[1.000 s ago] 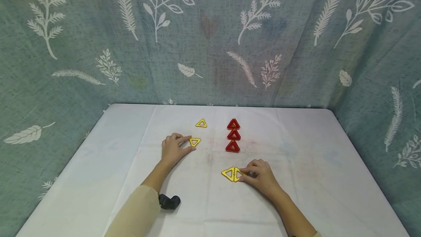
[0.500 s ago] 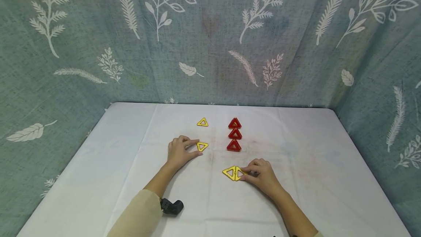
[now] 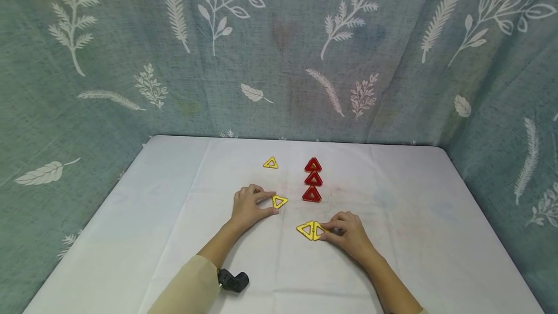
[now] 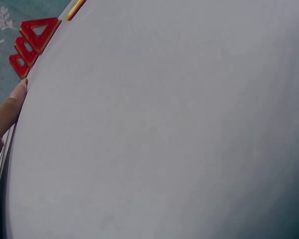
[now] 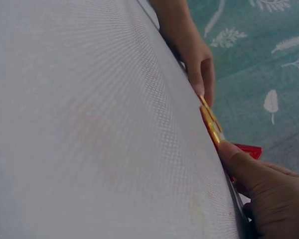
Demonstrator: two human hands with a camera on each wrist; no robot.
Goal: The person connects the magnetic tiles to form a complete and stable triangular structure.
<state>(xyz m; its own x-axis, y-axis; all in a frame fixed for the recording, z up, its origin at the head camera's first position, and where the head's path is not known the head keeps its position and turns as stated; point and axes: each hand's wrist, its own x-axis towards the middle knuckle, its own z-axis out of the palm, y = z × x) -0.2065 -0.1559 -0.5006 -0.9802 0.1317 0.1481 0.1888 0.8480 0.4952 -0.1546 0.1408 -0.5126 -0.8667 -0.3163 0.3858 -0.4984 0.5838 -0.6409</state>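
Between thumb and index finger my left hand (image 3: 250,207) pinches a yellow triangular magnetic tile (image 3: 279,201) by its left side, one corner pointing right. Lower and to the right, my right hand (image 3: 347,234) pinches the right one of two yellow triangle tiles (image 3: 307,229) joined edge to edge in a diamond. Its fingertips cover that tile's right corner. In the right wrist view the thumb (image 5: 231,150) presses on the yellow tile, with the left hand (image 5: 197,57) beyond. The left wrist view catches only part of the left hand (image 4: 7,112) at the edge.
Red triangle tiles (image 3: 312,179) lie in a column of three beyond the hands. Another yellow triangle tile (image 3: 271,163) lies farther back, left of them. A white cloth covers the table (image 3: 131,236), and a leaf-patterned curtain (image 3: 279,62) hangs behind it.
My left hand has moved right and nearer with its yellow triangle tile, towards the joined pair. My right hand has stayed about where it was, gripping the pair. The view has shifted slightly.
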